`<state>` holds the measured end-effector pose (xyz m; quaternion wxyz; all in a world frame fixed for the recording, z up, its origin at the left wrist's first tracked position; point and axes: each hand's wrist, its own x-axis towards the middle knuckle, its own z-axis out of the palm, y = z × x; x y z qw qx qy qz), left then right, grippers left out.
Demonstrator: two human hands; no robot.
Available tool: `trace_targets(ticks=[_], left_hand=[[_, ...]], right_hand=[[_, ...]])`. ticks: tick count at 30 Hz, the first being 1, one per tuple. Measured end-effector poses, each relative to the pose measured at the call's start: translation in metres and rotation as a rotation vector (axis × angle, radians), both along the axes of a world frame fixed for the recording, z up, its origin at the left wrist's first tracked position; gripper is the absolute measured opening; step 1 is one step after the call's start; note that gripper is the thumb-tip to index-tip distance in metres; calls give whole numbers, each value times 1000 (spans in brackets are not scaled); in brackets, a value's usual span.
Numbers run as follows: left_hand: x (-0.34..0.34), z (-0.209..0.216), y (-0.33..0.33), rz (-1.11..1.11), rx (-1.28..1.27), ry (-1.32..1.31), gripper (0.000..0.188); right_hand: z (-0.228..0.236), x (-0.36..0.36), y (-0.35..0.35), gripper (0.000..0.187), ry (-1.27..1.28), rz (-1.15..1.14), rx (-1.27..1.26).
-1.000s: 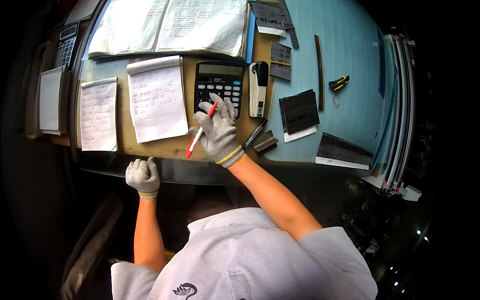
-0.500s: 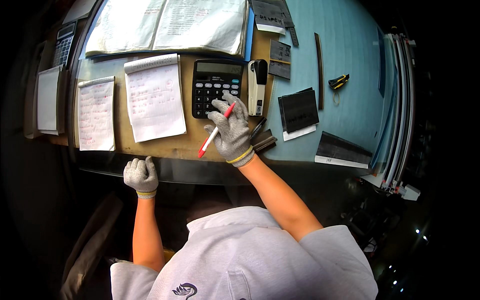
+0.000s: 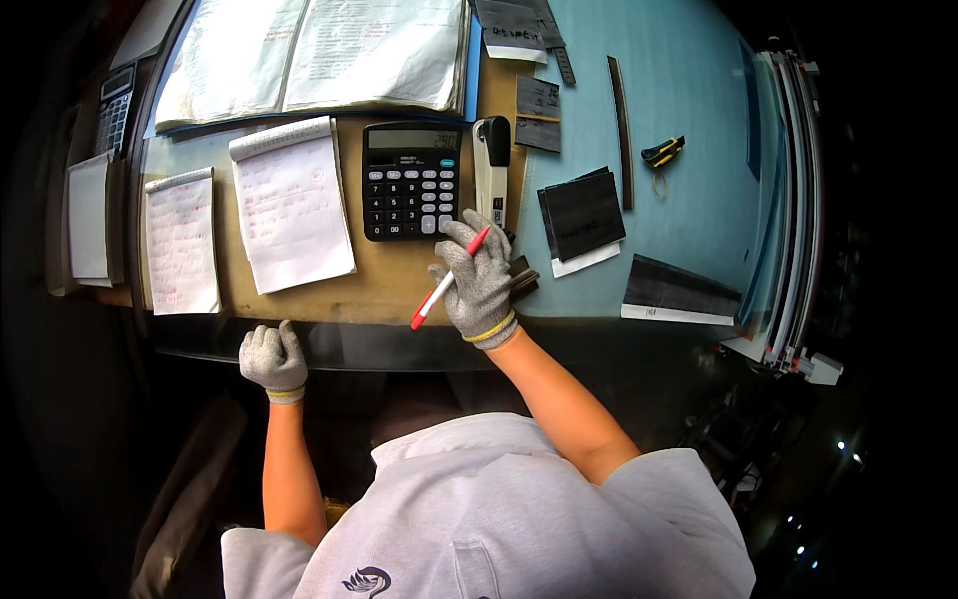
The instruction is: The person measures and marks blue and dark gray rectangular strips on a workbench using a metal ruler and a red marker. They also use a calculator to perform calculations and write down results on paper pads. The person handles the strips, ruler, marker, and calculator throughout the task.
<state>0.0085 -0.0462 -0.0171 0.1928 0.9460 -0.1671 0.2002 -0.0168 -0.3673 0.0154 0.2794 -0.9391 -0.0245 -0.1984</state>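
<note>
My right hand (image 3: 479, 282), in a grey knit glove with a yellow cuff, holds a red and white pen (image 3: 446, 284) slanted between its fingers. Its fingertips are at the lower right corner of a black desktop calculator (image 3: 410, 182), whose display shows digits; I cannot tell whether they touch the keys. My left hand (image 3: 272, 357), gloved the same way, is curled at the desk's front edge with the thumb up; nothing shows in it. Left of the calculator lie a larger notepad (image 3: 293, 205) and a smaller notepad (image 3: 182, 243), both with red handwriting. A cream and black stapler (image 3: 491, 170) lies right of the calculator.
A thick open binder (image 3: 374, 55) lies at the back. On the blue surface to the right are dark sample sheets (image 3: 582, 215), a long dark strip (image 3: 621, 130) and a yellow-black utility knife (image 3: 664, 151). A second calculator (image 3: 115, 107) sits far left.
My right hand has drawn back from the middle keys toward the calculator's lower right corner, pen still held. The display's digits differ. The left hand stays curled; the whole view has shifted slightly.
</note>
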Motion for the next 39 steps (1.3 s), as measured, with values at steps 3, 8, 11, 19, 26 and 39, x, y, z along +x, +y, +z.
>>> trace_targets(ticks=[3,8,11,19,26,39], left_hand=[[0,0,-2,1,-9,-18,38],[-3,0,0,15,1,19,37],[-3,0,2,19,6,31,40],[-3,-21,13,38,55,-91,25],[-21,-63,24,491,-90,137,37],[-247,-11,-473,3,-69,-145,50]], right_hand=[[-12,-1,-3,39,26,-15,-54],[0,2,-3,37,9,-6,-9],[2,-6,-4,36,14,33,52],[9,-50,-18,27,23,86,274],[33,-124,-113,48,-43,117,306],[24,-398,-467,9,-29,-339,398]])
